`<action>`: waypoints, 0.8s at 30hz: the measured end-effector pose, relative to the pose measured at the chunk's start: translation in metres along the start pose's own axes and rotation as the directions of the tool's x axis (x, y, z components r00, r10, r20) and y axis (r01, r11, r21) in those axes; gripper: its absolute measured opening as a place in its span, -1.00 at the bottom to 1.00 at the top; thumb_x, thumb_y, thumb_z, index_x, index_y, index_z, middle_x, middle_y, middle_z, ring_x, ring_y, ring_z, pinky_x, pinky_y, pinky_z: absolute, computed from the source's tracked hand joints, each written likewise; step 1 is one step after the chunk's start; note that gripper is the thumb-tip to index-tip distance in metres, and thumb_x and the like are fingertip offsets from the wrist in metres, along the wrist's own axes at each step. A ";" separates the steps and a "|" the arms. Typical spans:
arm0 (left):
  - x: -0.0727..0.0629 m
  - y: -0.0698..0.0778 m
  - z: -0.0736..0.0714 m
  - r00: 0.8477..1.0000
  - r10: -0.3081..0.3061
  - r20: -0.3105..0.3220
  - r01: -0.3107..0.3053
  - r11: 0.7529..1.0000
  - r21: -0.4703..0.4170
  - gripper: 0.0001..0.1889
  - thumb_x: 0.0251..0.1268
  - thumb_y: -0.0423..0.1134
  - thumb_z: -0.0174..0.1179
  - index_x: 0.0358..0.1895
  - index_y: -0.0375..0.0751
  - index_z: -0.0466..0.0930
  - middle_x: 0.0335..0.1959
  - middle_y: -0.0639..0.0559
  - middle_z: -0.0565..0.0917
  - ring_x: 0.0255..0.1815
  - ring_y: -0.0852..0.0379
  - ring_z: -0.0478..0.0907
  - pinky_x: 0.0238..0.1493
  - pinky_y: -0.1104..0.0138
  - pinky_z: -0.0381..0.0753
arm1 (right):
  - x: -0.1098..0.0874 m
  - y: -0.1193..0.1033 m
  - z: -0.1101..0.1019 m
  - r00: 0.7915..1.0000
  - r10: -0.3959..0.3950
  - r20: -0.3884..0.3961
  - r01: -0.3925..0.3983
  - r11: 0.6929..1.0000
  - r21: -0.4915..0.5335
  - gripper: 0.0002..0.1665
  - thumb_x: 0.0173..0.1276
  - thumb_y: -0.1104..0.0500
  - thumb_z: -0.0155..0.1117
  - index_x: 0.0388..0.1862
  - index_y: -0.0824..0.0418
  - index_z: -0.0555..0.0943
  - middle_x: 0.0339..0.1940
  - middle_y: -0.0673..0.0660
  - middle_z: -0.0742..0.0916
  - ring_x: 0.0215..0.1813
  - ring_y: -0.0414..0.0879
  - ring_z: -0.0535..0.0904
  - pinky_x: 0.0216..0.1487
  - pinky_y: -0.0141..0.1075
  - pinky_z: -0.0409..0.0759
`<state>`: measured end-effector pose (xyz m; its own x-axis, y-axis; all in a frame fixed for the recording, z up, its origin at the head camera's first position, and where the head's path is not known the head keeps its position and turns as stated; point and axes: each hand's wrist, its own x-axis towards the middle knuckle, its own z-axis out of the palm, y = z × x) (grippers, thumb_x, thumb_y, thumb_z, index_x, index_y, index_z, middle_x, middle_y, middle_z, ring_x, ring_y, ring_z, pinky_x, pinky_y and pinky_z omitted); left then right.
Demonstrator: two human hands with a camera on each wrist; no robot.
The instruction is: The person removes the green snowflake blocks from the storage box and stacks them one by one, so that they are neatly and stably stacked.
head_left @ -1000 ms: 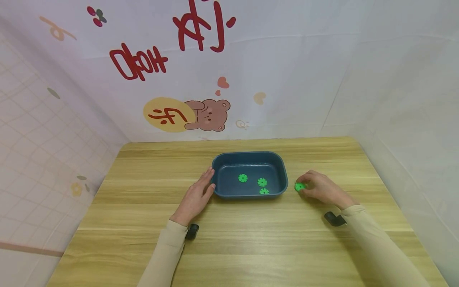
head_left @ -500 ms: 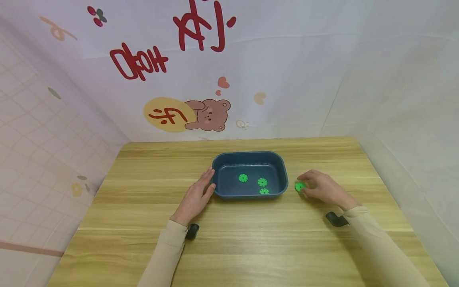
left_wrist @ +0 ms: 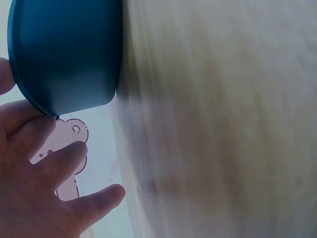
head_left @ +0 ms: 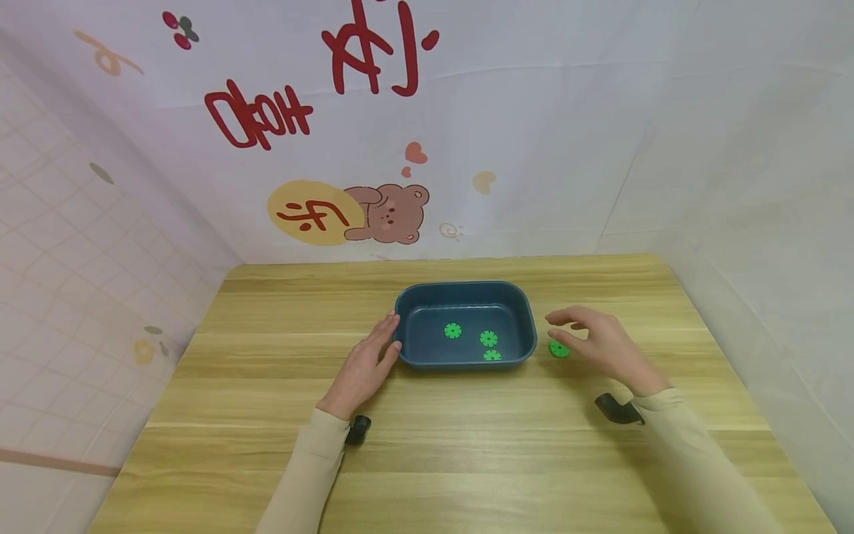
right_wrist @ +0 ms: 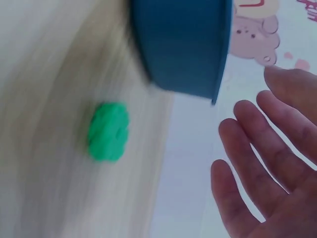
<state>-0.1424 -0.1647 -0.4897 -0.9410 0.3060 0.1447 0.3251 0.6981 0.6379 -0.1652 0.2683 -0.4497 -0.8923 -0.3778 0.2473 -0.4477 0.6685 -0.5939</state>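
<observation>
A dark blue rectangular tray stands on the table, with several fingers of my left hand resting against its left end. In the left wrist view those fingers are spread, two of them at the tray's rim. Right of the tray, a round green notched disc lies on the wood. It looks thick in the right wrist view, like discs stacked together. Just above it hovers my right hand, fingers extended and apart, holding nothing. Inside the tray lie three flat green notched discs.
The wooden table runs back to a white wall hanging printed with a bear and red characters. White sheets also close off both sides. A black wrist mount juts out beneath the right forearm.
My right hand has let go of the green disc, its fingers spreading and lifting off. The disc stays on the table right of the tray. The left hand has not moved.
</observation>
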 end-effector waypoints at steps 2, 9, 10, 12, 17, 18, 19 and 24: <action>0.000 0.000 0.000 1.000 -0.004 0.002 0.004 1.000 0.002 -0.41 0.71 -0.07 -0.02 0.64 -0.15 0.16 0.66 0.04 0.15 0.65 -0.13 0.12 0.57 -0.07 0.17 | 0.003 -0.007 0.001 0.999 -0.024 -0.026 0.024 1.000 -0.001 -0.74 0.45 0.16 0.44 0.06 0.22 0.75 0.03 0.08 0.80 0.06 0.06 0.72 0.07 0.06 0.67; 0.000 0.001 0.000 1.000 -0.014 0.013 0.014 1.000 0.008 -0.40 0.72 -0.03 -0.05 0.65 -0.13 0.15 0.66 0.07 0.12 0.65 -0.13 0.10 0.55 -0.13 0.19 | 0.011 -0.027 0.007 0.996 -0.060 -0.059 0.062 0.998 0.026 -0.73 0.42 0.18 0.46 0.07 0.20 0.76 0.01 0.03 0.80 0.06 0.04 0.71 0.05 0.13 0.65; 0.000 0.001 0.000 1.000 -0.013 0.013 0.013 1.000 0.010 -0.40 0.72 -0.03 -0.05 0.65 -0.13 0.15 0.66 0.08 0.12 0.65 -0.13 0.10 0.54 -0.14 0.20 | 0.012 -0.029 0.008 0.997 -0.061 -0.056 0.063 0.998 0.031 -0.72 0.42 0.18 0.46 0.07 0.18 0.76 0.03 0.04 0.79 0.07 0.04 0.70 0.06 0.13 0.65; 0.000 0.001 -0.001 1.000 -0.012 0.013 0.011 1.000 0.011 -0.40 0.72 -0.01 -0.06 0.65 -0.12 0.15 0.67 0.08 0.12 0.65 -0.13 0.10 0.53 -0.15 0.21 | 0.015 -0.033 0.009 0.997 -0.065 -0.050 0.067 0.997 0.036 -0.73 0.43 0.17 0.46 0.07 0.16 0.76 0.05 0.06 0.79 0.10 0.06 0.69 0.09 0.13 0.64; 0.000 0.001 -0.001 1.000 -0.009 0.012 0.009 1.000 0.014 -0.40 0.72 0.01 -0.07 0.65 -0.12 0.15 0.66 0.08 0.12 0.65 -0.14 0.11 0.54 -0.14 0.20 | 0.021 -0.043 0.015 0.997 -0.068 -0.043 0.070 0.996 0.046 -0.73 0.43 0.14 0.45 0.08 0.14 0.76 0.08 0.07 0.78 0.14 0.06 0.68 0.15 0.09 0.61; 0.000 0.001 -0.001 1.000 -0.009 0.011 0.009 1.000 0.015 -0.40 0.72 0.01 -0.07 0.65 -0.12 0.15 0.67 0.08 0.12 0.65 -0.14 0.11 0.54 -0.14 0.20 | 0.023 -0.045 0.017 0.997 -0.071 -0.043 0.073 0.996 0.047 -0.72 0.43 0.14 0.45 0.08 0.14 0.77 0.07 0.07 0.78 0.14 0.06 0.68 0.16 0.08 0.61; 0.000 0.001 -0.001 1.000 -0.009 0.011 0.009 1.000 0.016 -0.40 0.72 0.01 -0.07 0.65 -0.12 0.15 0.67 0.08 0.12 0.65 -0.15 0.12 0.54 -0.14 0.20 | 0.025 -0.046 0.018 0.996 -0.077 -0.043 0.079 0.996 0.050 -0.72 0.43 0.14 0.46 0.07 0.14 0.77 0.07 0.07 0.78 0.14 0.06 0.68 0.16 0.08 0.60; 0.000 0.001 -0.001 1.000 -0.013 0.010 0.013 1.000 0.016 -0.40 0.71 -0.03 -0.04 0.65 -0.12 0.16 0.67 0.08 0.12 0.65 -0.15 0.11 0.53 -0.16 0.20 | 0.033 -0.053 0.027 0.993 -0.113 -0.039 0.116 0.991 0.067 -0.72 0.40 0.18 0.48 0.07 0.14 0.77 0.03 0.05 0.79 0.12 0.03 0.68 0.12 0.05 0.61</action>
<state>-0.1418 -0.1649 -0.4885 -0.9442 0.3032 0.1289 0.3144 0.7120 0.6278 -0.1692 0.2036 -0.4308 -0.8375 -0.4260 0.3423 -0.5428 0.5758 -0.6114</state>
